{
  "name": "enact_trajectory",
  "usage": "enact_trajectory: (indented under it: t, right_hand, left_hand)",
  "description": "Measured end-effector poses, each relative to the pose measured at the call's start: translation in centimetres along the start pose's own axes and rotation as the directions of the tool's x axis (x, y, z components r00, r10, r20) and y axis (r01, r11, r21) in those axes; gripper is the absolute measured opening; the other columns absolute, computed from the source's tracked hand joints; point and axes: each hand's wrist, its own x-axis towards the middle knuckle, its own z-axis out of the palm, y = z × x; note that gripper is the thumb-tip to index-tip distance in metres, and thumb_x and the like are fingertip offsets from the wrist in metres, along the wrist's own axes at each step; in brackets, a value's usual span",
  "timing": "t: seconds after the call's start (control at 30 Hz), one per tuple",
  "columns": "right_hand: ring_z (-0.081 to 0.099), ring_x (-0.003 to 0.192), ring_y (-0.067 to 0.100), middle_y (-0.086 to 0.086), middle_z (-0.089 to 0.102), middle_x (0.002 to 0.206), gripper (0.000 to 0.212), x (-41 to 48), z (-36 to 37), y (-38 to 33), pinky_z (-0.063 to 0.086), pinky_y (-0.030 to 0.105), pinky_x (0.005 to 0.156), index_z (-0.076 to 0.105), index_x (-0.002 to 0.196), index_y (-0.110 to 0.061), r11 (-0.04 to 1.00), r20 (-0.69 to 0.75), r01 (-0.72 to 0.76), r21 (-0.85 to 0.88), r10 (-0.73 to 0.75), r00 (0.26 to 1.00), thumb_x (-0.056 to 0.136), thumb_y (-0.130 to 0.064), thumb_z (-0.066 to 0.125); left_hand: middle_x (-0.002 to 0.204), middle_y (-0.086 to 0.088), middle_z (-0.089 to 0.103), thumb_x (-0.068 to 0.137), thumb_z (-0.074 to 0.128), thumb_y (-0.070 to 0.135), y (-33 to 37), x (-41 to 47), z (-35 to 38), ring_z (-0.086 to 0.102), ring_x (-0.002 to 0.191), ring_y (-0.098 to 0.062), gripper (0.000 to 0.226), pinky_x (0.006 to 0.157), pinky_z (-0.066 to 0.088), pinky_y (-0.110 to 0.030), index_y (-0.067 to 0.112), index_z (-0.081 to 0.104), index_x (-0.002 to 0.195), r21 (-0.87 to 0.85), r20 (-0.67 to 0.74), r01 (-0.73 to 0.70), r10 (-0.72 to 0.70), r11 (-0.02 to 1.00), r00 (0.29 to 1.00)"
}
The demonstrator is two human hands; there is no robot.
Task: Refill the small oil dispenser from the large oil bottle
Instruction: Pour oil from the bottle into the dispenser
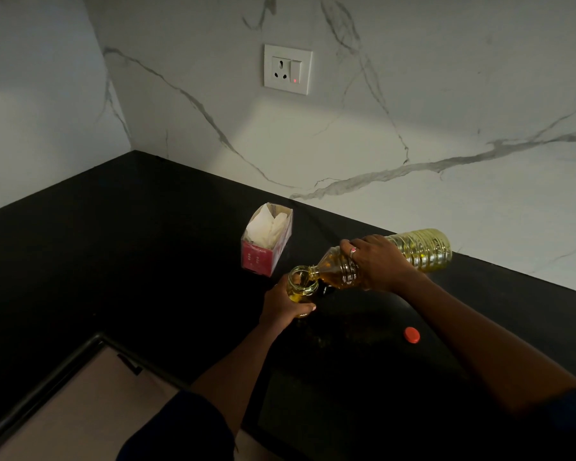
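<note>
Just in front of the box [267, 239] on the bench [147, 244], L hand [285, 306] gripped the dispenser [301, 286], fingers curled round its glass; mouth open, some oil inside. R hand [381, 264] wrapped round the bottle [423, 249], right of the box, tipped w/ neck at the dispenser's rim. Red cap [411, 335] lay further right, apart from both.

The left hand [285, 306] curls round the lower part of the small dispenser [300, 285] and holds it upright. Its bare forearm stretches forward from a dark sleeve [180, 427]. The right hand [381, 266], just up and to the right of the left hand, grips the tilted large bottle [424, 249] from above, fingers wrapped over its middle, a ring [353, 250] on one finger. The hands are near each other but apart.
</note>
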Motion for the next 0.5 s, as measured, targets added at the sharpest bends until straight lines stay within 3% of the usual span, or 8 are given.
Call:
enact_trajectory:
  t: [0.5]
  right_hand:
    - [0.045,0.124,0.025,0.007,0.046,0.138,0.095,-0.18,-0.31,-0.08,0.032,0.038,0.108,0.022,0.144,-0.017,1.0,-0.002,-0.001,0.008,0.001,1.0,0.07,-0.043,0.076]
  left_hand:
    - [0.13,-0.002,0.054,0.064,0.083,0.019,0.18,-0.05,0.0,0.048,0.124,-0.018,0.077,0.098,0.04,-0.026,0.019,0.045,0.132,0.012,0.008,0.014,-0.014,1.0,1.0]
